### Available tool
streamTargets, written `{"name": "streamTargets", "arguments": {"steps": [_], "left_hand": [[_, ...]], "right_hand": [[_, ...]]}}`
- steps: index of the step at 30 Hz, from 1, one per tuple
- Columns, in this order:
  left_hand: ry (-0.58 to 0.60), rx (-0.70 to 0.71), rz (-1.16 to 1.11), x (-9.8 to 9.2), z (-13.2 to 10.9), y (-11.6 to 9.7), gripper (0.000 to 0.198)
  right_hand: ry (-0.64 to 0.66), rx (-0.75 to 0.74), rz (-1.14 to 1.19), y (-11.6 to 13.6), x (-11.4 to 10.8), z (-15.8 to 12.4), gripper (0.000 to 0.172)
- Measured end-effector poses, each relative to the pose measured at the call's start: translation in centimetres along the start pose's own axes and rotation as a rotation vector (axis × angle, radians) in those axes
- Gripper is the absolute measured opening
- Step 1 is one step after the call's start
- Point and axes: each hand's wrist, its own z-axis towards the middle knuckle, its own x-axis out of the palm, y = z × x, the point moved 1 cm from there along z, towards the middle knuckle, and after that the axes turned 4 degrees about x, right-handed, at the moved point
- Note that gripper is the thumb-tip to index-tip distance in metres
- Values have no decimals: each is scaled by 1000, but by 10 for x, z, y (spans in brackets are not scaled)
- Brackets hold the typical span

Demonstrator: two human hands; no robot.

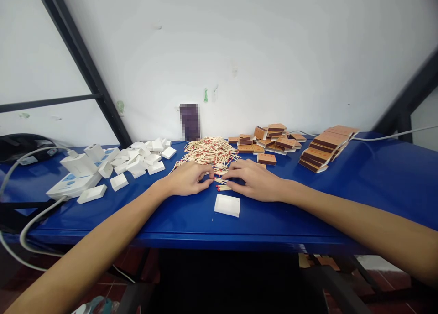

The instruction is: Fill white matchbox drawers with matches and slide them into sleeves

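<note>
left hand (pixel 189 179) and right hand (pixel 255 180) partly hide piled matches (pixel 212 151); grip unclear.

Room to pass lay along the glossy blue table (pixel 181 216) at lower centre, left of the lone shallow white cardboard tray (pixel 227 206). Heaped red-tipped wooden matches (pixel 210 151) blocked the centre, jumbled white cardboard trays (pixel 137 165) the left, stacked brown cardboard matchboxes (pixel 326 143) the right.

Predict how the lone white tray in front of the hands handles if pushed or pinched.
The white tray is probably light for its size, being shallow and thin-walled. Pushed, it would likely slide rather than tip, since it lies low and flat on the glossy blue table. Its thin sides may bend under a hard pinch.
</note>
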Motion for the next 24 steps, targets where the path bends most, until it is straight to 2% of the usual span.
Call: {"name": "streamTargets", "arguments": {"steps": [5,14,24], "left_hand": [[-5,-50,67,0,1,1,25],[-6,5,2,2,1,1,18],[-21,60,-94,9,4,2,20]], "right_hand": [[-15,-34,59,2,-2,-1,27],[19,-37,39,2,-3,0,27],[17,-38,44,0,-1,0,26]]}}
